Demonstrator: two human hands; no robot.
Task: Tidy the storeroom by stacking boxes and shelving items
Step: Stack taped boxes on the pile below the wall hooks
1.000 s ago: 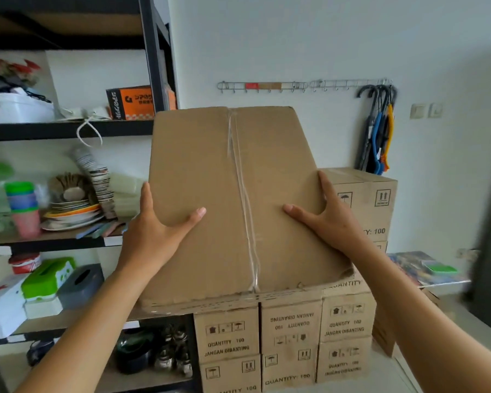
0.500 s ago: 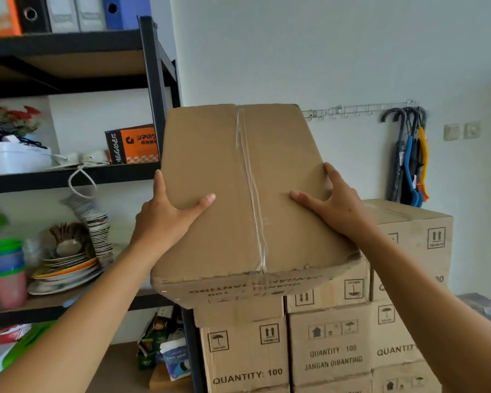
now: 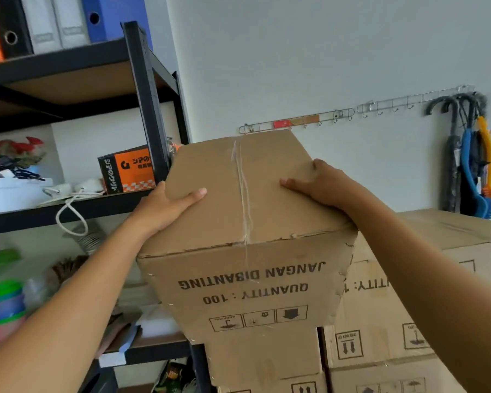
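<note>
I hold a brown cardboard box (image 3: 238,285) at chest height with both hands. Its taped top faces up and its front print "JANGAN DIBANTING / QUANTITY : 100" reads upside down. My left hand (image 3: 165,205) grips the left top edge, thumb lying on the top. My right hand (image 3: 321,182) holds the right top edge, thumb on the top. The box hangs over the left column of a stack of matching cartons (image 3: 380,321), just above the carton (image 3: 264,355) under it; whether they touch is hidden.
A black metal shelving unit (image 3: 145,89) stands close on the left, holding binders (image 3: 54,21), an orange-and-black box (image 3: 128,171), plates and cups. On the wall behind hang a hook rail (image 3: 295,121) and umbrellas (image 3: 468,160).
The box has risen and moved away from me toward the stack, and its printed front face now shows. Both hands keep the same hold on its top edges.
</note>
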